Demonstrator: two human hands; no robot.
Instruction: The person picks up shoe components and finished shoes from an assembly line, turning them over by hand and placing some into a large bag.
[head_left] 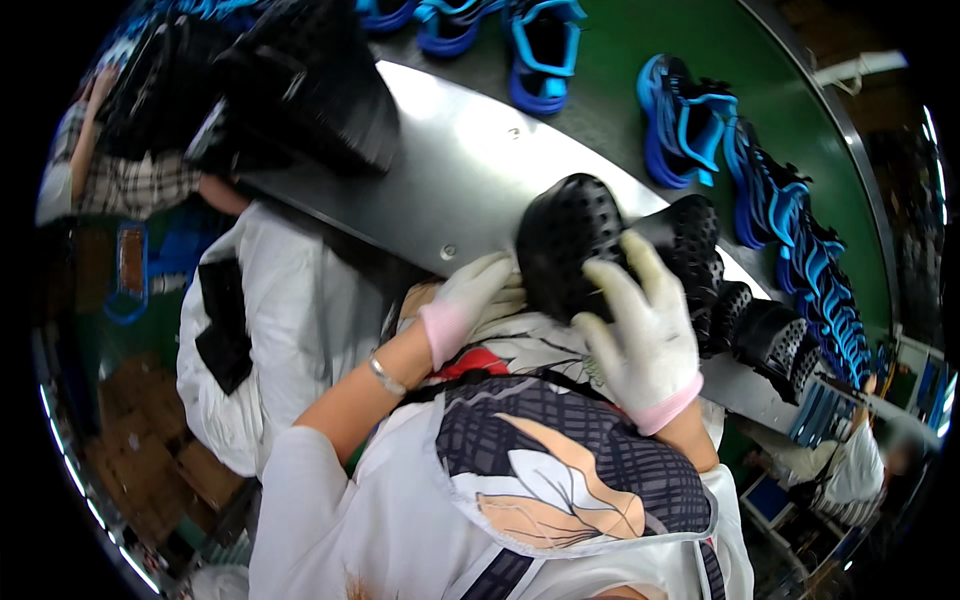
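Note:
A black perforated piece (570,240), rounded like the toe of a shoe, stands tilted at the near edge of the metal ledge, between my hands. My left hand (480,295), in a white glove with a pink cuff, has its fingers together against the lower left edge of this piece. Some of those fingertips are hidden. My right hand (640,330), gloved the same way, grips the piece from the right, fingers bent over its holed surface. Just beyond the right hand, more black perforated pieces (690,230) sit in a row.
The metal ledge (430,190) borders a green belt (620,30) carrying black-and-blue sneakers (685,125). Tall stacked black pieces (310,90) rise at the left end. Another person's plaid garment (135,195) shows beyond them; one more person (850,460) is at the right. Cardboard boxes (140,420) lie lower left.

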